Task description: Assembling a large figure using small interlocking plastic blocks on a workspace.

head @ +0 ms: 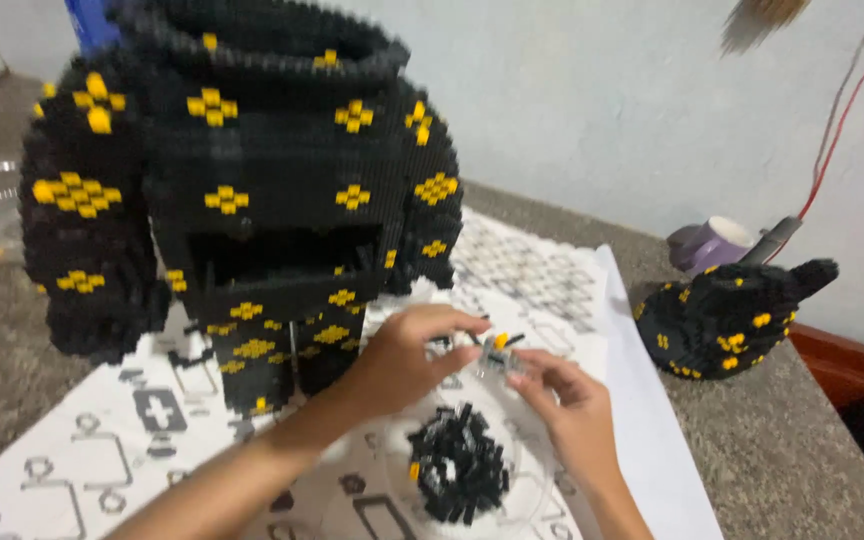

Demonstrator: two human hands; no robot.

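Two bare hands meet over a small cluster of bricks (498, 352), a pale grey piece with a yellow stud and thin black bits, held just above a sheet of printed building plans (542, 275) on a speckled grey surface (782, 450). The left hand (407, 358) reaches in from the lower left, its grip pinching the cluster's left end between thumb and curled fingers. The right hand (572, 400) comes up from below, its grip pressed on the cluster's right side with the fingertips. The cluster's long axis runs roughly left to right across the view, tilting slightly up toward the right; blur hides finer detail.

Just below the hands, a clear shallow dish (532, 490) holds a heap of loose black bricks (457, 462) with one yellow piece at its edge. Behind the hands stands a large black brick figure (252, 190) dotted with yellow diamond patterns, upright on the plans, its legs just beside the left wrist. Well apart at right, a smaller black and yellow brick piece (727, 320) lies on the surface, near a purple cup (717, 243) by the wall.
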